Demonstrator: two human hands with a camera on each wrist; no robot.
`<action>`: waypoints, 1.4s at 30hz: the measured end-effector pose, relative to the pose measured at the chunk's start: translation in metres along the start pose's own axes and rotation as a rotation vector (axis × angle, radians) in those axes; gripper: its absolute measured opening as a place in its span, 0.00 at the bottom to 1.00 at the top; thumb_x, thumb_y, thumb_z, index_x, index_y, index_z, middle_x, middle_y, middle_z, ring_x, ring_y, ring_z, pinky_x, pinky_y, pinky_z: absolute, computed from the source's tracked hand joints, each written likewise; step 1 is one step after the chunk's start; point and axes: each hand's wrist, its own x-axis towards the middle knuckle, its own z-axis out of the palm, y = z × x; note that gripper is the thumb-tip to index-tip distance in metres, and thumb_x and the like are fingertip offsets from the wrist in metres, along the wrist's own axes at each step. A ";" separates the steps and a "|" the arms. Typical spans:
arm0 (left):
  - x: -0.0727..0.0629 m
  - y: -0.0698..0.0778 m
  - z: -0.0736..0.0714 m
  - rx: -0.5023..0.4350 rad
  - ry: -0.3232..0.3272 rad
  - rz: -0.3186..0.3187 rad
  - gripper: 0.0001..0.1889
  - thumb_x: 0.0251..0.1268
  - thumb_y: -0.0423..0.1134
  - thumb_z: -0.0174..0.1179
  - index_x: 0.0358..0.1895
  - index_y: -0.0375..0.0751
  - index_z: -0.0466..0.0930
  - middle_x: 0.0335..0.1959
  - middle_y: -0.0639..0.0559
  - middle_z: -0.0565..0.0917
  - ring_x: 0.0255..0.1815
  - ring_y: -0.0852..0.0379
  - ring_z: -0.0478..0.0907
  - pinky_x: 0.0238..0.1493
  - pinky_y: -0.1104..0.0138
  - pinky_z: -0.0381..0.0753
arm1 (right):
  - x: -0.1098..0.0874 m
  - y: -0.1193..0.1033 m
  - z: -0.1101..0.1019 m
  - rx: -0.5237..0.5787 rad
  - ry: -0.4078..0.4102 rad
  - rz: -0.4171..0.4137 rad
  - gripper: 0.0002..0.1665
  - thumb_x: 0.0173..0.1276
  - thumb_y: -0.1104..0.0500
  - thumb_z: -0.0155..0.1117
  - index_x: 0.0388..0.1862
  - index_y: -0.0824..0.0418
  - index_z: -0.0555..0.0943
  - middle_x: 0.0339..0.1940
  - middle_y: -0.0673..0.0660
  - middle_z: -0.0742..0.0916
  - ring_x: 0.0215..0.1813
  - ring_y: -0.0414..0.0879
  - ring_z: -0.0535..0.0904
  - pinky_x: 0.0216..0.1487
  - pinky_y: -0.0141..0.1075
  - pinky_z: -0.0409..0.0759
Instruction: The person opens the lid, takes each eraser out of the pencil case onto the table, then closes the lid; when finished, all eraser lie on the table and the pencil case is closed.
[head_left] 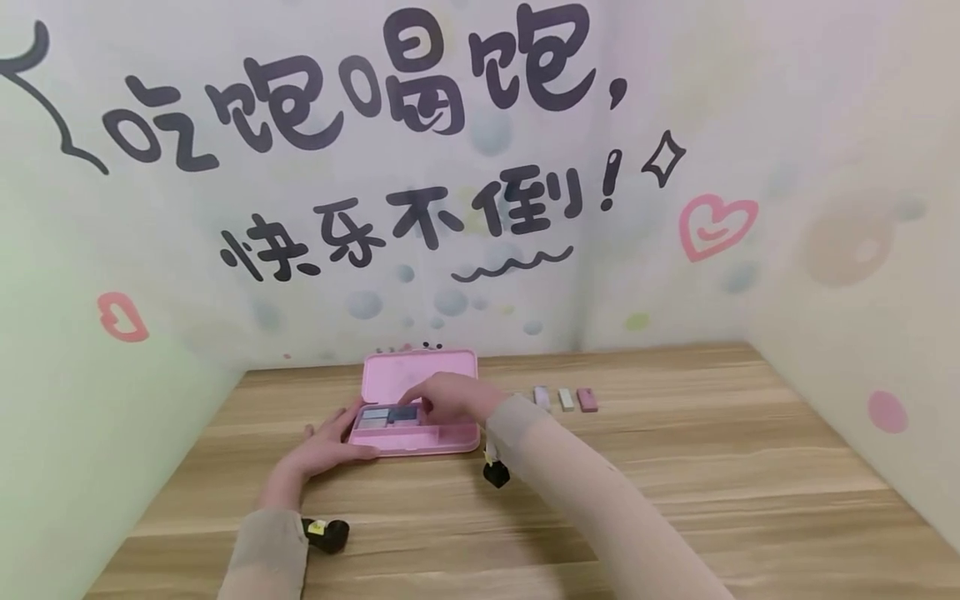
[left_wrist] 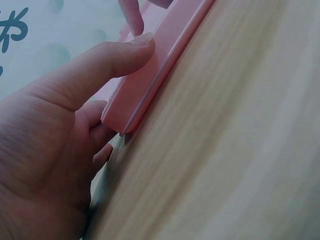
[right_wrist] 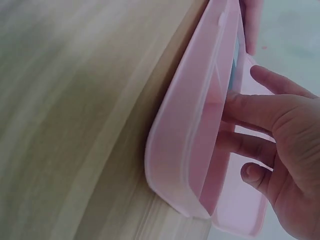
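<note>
The open pink case (head_left: 459,435) lay below the frame's centre. The left hand (head_left: 326,450) gripped its left end; the right hand (head_left: 450,398) had fingers inside (whether pinching anything, I could not tell).

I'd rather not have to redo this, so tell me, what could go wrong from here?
The right grip reaches into the pink case, close to the blocks inside, so it might nudge them out of place. In the head view the right sleeve appears beside the row of small blocks, so pulling back low could scatter them. If the left grip eased off the case's corner, the case might slide.
</note>
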 end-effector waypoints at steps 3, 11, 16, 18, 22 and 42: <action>0.002 -0.001 0.000 -0.004 -0.002 0.006 0.57 0.52 0.60 0.68 0.78 0.43 0.43 0.76 0.33 0.49 0.76 0.33 0.37 0.65 0.35 0.23 | 0.002 -0.003 0.000 0.008 -0.019 -0.019 0.30 0.66 0.69 0.62 0.62 0.42 0.79 0.37 0.47 0.83 0.35 0.40 0.74 0.38 0.27 0.73; 0.001 0.000 0.000 -0.007 -0.001 -0.001 0.56 0.52 0.59 0.68 0.78 0.43 0.43 0.76 0.33 0.50 0.76 0.34 0.38 0.65 0.34 0.23 | 0.013 -0.008 0.002 -0.130 -0.068 -0.088 0.36 0.67 0.73 0.57 0.64 0.37 0.77 0.40 0.43 0.83 0.31 0.40 0.68 0.32 0.27 0.65; 0.004 -0.001 0.001 -0.006 -0.002 -0.005 0.56 0.53 0.59 0.68 0.78 0.43 0.43 0.76 0.33 0.50 0.76 0.34 0.38 0.66 0.35 0.23 | 0.013 -0.008 0.002 -0.139 -0.084 -0.062 0.35 0.69 0.72 0.57 0.63 0.34 0.77 0.42 0.43 0.83 0.32 0.41 0.69 0.32 0.28 0.64; 0.004 -0.001 0.000 -0.008 -0.002 -0.003 0.56 0.53 0.59 0.68 0.78 0.43 0.42 0.76 0.33 0.50 0.76 0.34 0.37 0.66 0.35 0.23 | 0.013 -0.008 0.002 -0.148 -0.088 -0.058 0.35 0.69 0.71 0.56 0.62 0.33 0.77 0.43 0.43 0.83 0.34 0.41 0.70 0.33 0.28 0.65; 0.005 -0.001 0.000 -0.011 0.000 0.000 0.57 0.53 0.59 0.68 0.78 0.42 0.42 0.76 0.33 0.50 0.76 0.34 0.38 0.66 0.35 0.23 | 0.013 -0.009 0.002 -0.177 -0.099 -0.063 0.36 0.70 0.72 0.55 0.62 0.32 0.78 0.37 0.46 0.82 0.35 0.42 0.70 0.33 0.28 0.65; 0.003 0.000 0.001 -0.009 -0.001 -0.008 0.57 0.52 0.60 0.68 0.78 0.43 0.42 0.77 0.34 0.48 0.76 0.34 0.37 0.65 0.35 0.22 | 0.010 -0.005 0.002 -0.163 -0.080 -0.091 0.29 0.70 0.70 0.56 0.58 0.37 0.82 0.33 0.47 0.80 0.37 0.41 0.71 0.40 0.28 0.66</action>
